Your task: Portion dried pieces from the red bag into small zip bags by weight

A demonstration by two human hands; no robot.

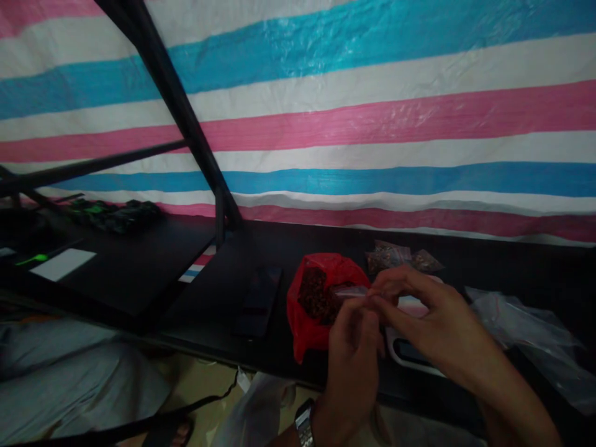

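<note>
My left hand and my right hand meet fingertip to fingertip, pinching the edge of a small clear plastic bag. Their fingers hide most of that bag. Below and beyond it, a red plastic bag stands open, holding small dark reddish-brown dried pieces. Under my right hand lies a white device with a dark display, which looks like a small scale; the hand partly covers it. Two small filled clear bags rest behind my right hand.
Loose clear plastic bags lie to the right on the black table. A dark flat phone-like object is left of the red bag. A black metal frame rises at left. Another person's leg shows at lower left.
</note>
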